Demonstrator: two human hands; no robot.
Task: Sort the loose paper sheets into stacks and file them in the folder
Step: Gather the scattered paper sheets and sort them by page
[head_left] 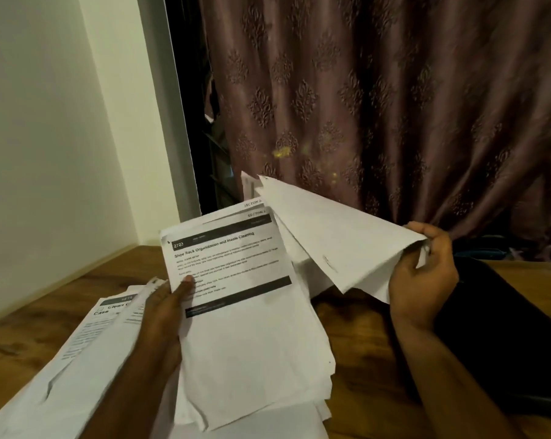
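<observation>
Left hand (164, 315): grips a stack of printed sheets (245, 312) at its left edge, thumb (185, 285) pressed flat on the top page, remaining fingers hidden beneath the stack.
Top page: headed "Shoe Rack Organization and Insole Cleaning", number 2723 in a dark bar; text faces up, just right of the thumb.
Right hand (423, 274): pinches the right corner of 1 blank-side sheet (331, 242), fingers curled round the edge.
Lifted sheet: folded back up and to the right, its lower edge still touching the held stack.
Loose papers (87, 350): lie on the wooden table (30, 337), below and left of the left-hand grip.
Dark object (496, 327): on the table beneath the right forearm; cannot tell what it is.
Background: patterned curtain (394, 106) behind both grips.
</observation>
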